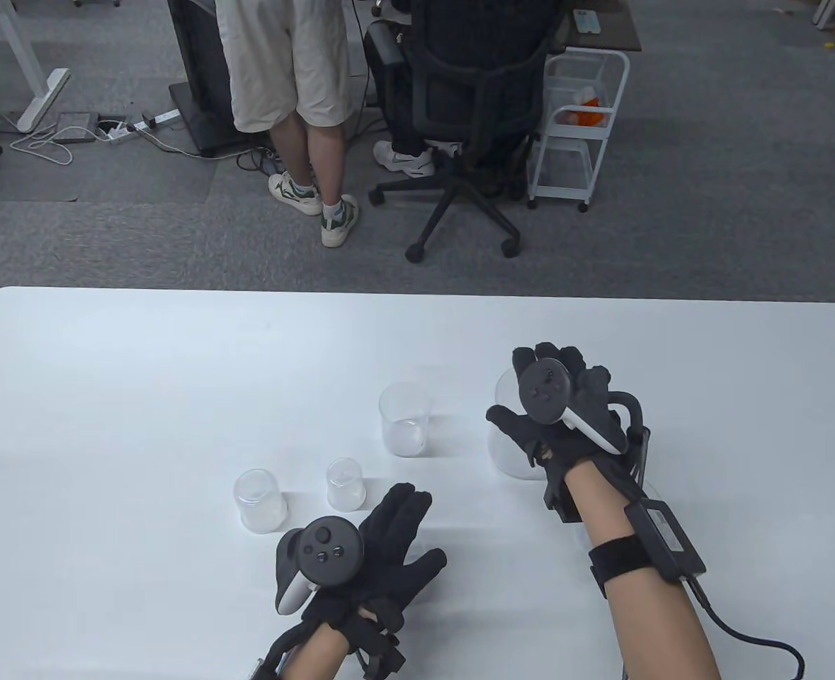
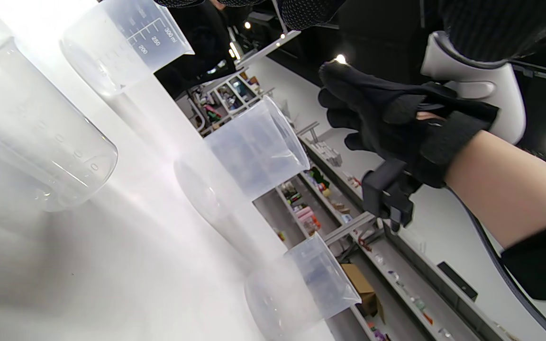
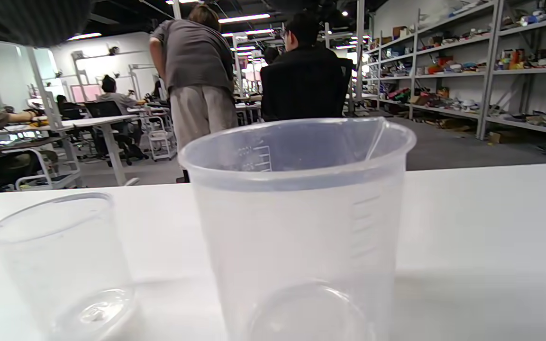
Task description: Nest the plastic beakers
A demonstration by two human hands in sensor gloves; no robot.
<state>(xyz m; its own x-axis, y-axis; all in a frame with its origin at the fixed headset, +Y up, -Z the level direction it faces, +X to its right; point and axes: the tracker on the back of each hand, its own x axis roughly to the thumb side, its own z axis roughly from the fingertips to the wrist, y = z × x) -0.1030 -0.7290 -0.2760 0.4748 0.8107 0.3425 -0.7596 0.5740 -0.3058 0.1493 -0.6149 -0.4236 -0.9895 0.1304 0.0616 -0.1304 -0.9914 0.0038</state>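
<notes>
Plastic beakers number four; right hand grips the largest beaker, left hand spread.

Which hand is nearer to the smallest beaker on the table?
Left. The left hand lies just beside the smallest beaker, fingertips close to it. The right hand is far off, at the largest beaker.

Bright overhead light; left wrist glare, perhaps overexposed.
</notes>
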